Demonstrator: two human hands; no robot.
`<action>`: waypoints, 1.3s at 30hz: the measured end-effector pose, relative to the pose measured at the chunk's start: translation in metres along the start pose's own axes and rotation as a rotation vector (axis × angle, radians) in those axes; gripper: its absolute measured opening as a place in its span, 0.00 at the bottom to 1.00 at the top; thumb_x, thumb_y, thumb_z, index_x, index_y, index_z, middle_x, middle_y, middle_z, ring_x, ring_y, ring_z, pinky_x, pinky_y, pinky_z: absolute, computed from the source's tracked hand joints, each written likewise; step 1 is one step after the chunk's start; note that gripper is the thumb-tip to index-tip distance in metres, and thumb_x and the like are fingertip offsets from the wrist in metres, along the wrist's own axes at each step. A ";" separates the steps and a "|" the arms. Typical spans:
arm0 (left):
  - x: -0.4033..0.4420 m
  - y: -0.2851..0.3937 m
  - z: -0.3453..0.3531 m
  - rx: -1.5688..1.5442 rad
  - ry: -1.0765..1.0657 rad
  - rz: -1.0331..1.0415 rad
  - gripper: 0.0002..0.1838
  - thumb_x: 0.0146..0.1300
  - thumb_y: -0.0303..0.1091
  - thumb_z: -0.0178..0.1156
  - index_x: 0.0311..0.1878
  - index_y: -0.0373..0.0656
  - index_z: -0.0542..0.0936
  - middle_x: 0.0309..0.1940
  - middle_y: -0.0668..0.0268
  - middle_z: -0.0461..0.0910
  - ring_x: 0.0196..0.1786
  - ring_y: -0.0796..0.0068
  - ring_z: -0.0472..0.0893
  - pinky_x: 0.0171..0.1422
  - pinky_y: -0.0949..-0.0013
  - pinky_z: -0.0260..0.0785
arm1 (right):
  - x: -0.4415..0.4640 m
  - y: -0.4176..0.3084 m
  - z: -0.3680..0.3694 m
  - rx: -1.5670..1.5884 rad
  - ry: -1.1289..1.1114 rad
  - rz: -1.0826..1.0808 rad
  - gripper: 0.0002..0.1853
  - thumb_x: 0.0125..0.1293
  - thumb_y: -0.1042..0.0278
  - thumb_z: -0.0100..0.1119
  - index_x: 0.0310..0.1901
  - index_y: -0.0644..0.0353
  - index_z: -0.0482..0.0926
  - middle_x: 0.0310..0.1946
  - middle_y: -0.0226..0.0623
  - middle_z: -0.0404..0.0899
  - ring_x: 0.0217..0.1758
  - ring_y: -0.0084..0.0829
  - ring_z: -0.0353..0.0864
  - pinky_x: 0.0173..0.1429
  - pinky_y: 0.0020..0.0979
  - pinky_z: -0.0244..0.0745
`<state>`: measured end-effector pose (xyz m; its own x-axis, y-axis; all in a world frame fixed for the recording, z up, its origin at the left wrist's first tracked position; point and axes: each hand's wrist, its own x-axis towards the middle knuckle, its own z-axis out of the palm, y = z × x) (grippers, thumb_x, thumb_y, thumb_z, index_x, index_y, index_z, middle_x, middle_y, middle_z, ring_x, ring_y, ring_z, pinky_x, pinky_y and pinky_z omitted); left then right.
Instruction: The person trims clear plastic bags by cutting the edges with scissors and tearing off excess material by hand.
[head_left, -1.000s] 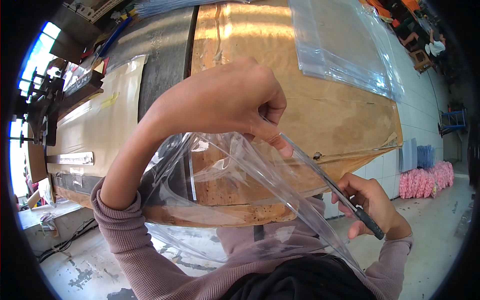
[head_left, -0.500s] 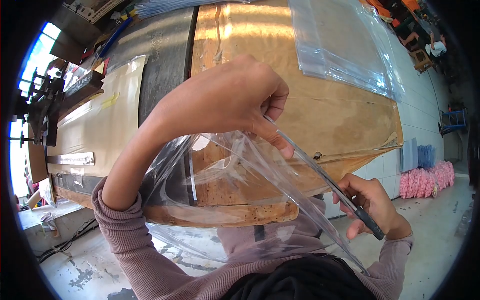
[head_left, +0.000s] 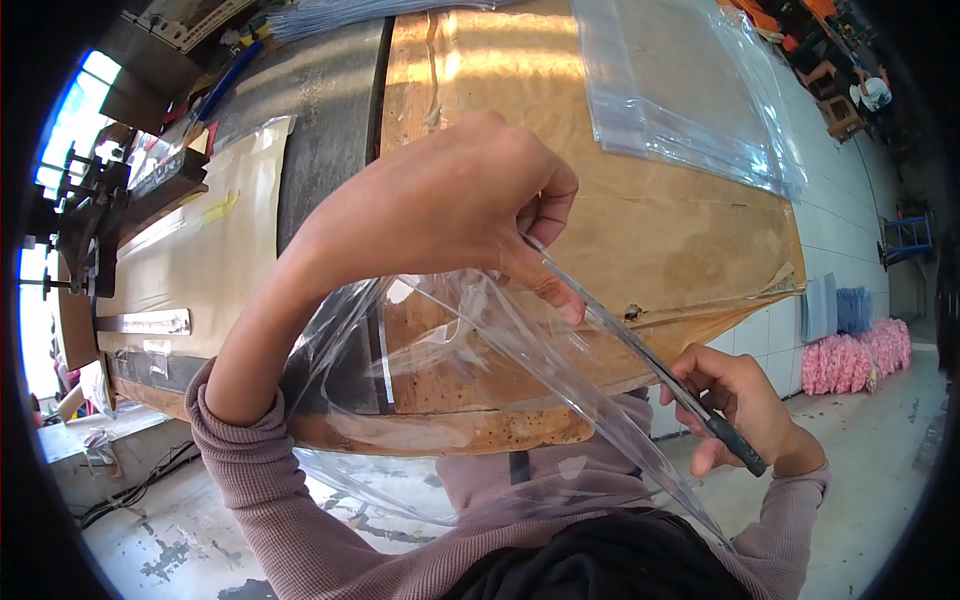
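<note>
My left hand point(head_left: 480, 200) is bent over the table with its fingers curled, closed on a bunched clear plastic film point(head_left: 560, 370). From there the film hangs over the table's front edge and down toward my lap. In my right hand point(head_left: 740, 400) is a long thin metal tool with a black handle point(head_left: 650, 355), its exact kind unclear. The tool slants up to the left, and its far end passes by my left thumb and fingers. Part of the left fingers' grip is hidden behind the hand.
Flat clear plastic sheets point(head_left: 680, 90) lie at the table's far right. A metal ruler point(head_left: 145, 322) rests at the left near a black clamp-like machine point(head_left: 95, 215). Pink bundles point(head_left: 855, 357) sit on the floor at right. A person point(head_left: 872, 92) is far off at upper right.
Hardly anything differs. The left hand and the film have shifted very slightly; both hands keep their hold and the tool stays at nearly the same slant.
</note>
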<state>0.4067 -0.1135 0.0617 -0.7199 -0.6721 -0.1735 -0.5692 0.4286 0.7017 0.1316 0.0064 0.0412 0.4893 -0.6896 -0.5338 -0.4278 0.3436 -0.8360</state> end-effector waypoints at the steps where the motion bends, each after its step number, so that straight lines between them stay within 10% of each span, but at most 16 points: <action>1: 0.000 -0.001 0.000 0.002 -0.003 0.007 0.27 0.38 0.44 0.78 0.19 0.40 0.67 0.10 0.72 0.64 0.16 0.83 0.62 0.20 0.73 0.53 | 0.000 -0.001 0.000 -0.011 -0.001 -0.005 0.38 0.37 0.46 0.80 0.45 0.63 0.72 0.24 0.27 0.74 0.26 0.16 0.70 0.31 0.20 0.68; 16: -0.003 0.000 -0.004 0.099 0.040 0.072 0.25 0.40 0.52 0.75 0.25 0.41 0.75 0.11 0.70 0.69 0.16 0.81 0.68 0.20 0.73 0.54 | -0.012 -0.015 -0.032 -0.401 0.300 -0.103 0.34 0.36 0.61 0.80 0.46 0.61 0.72 0.23 0.29 0.66 0.27 0.23 0.66 0.36 0.27 0.67; 26: -0.008 0.022 0.013 0.240 -0.146 0.276 0.10 0.62 0.40 0.58 0.39 0.44 0.78 0.33 0.64 0.79 0.41 0.64 0.78 0.46 0.62 0.66 | 0.021 -0.006 -0.025 -1.043 0.627 -0.303 0.31 0.49 0.76 0.66 0.58 0.59 0.69 0.52 0.46 0.67 0.55 0.44 0.68 0.55 0.38 0.68; 29: -0.004 0.021 0.018 0.096 -0.071 0.374 0.08 0.59 0.34 0.61 0.39 0.42 0.78 0.31 0.64 0.77 0.39 0.61 0.77 0.43 0.61 0.67 | 0.018 -0.021 -0.016 -1.278 0.731 -0.525 0.26 0.52 0.74 0.66 0.55 0.62 0.73 0.50 0.47 0.70 0.50 0.43 0.72 0.54 0.35 0.69; 32: -0.004 0.024 0.019 0.067 -0.036 0.351 0.08 0.56 0.29 0.62 0.40 0.41 0.78 0.31 0.64 0.75 0.37 0.60 0.76 0.42 0.61 0.67 | 0.006 -0.034 -0.010 -0.723 0.315 -0.611 0.18 0.57 0.64 0.65 0.45 0.66 0.77 0.40 0.45 0.74 0.43 0.44 0.75 0.45 0.37 0.73; 39: -0.006 0.030 0.024 -0.008 0.010 0.342 0.06 0.53 0.29 0.65 0.34 0.42 0.81 0.27 0.64 0.74 0.35 0.62 0.76 0.40 0.63 0.66 | 0.035 -0.021 0.016 -0.642 0.204 -0.615 0.12 0.64 0.63 0.58 0.38 0.65 0.75 0.24 0.42 0.77 0.25 0.41 0.78 0.29 0.37 0.72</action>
<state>0.3850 -0.0822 0.0673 -0.8642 -0.4967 0.0797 -0.2926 0.6251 0.7236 0.1696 -0.0145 0.0380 0.6535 -0.7540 0.0668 -0.5064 -0.5011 -0.7017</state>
